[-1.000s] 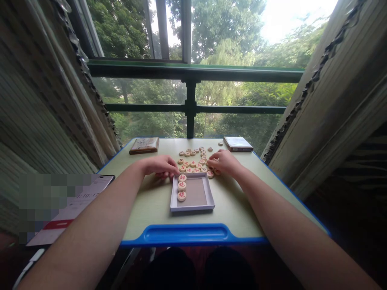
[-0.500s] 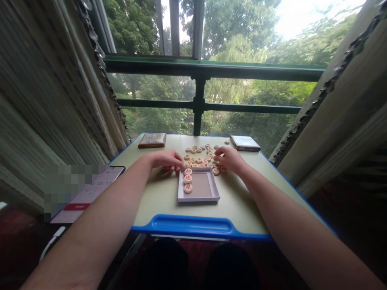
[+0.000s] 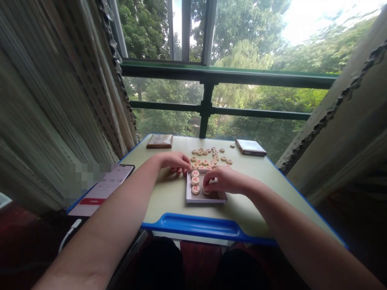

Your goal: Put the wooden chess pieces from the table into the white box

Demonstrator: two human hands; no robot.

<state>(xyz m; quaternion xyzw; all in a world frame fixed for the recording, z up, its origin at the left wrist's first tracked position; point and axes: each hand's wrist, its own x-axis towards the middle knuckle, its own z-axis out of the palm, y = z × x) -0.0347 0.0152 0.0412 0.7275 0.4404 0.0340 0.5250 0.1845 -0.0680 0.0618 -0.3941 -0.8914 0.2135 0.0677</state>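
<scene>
A shallow white box (image 3: 206, 201) lies on the table, with three xiangqi pieces (image 3: 195, 181) marked in red in a column along its left side. My left hand (image 3: 177, 162) is closed at the box's far left corner, its fingertips on the rim. Inside the box, my right hand (image 3: 222, 180) pinches another xiangqi piece (image 3: 207, 192) low down, right of the column; its face is mostly hidden by the fingers. Beyond the box, several loose xiangqi pieces (image 3: 204, 162) are spread over the table, some covered by my right hand.
A brown flat box (image 3: 159, 141) rests at the table's back left, another flat box (image 3: 250, 147) at the back right. To the left lies a phone (image 3: 104, 187) with a cable (image 3: 71, 231). A blue trough (image 3: 199, 225) forms the table's near edge.
My right hand has come from the loose pieces at the right into the box, bringing a xiangqi piece. My left hand has stayed at the box corner. The whole view has shifted slightly.
</scene>
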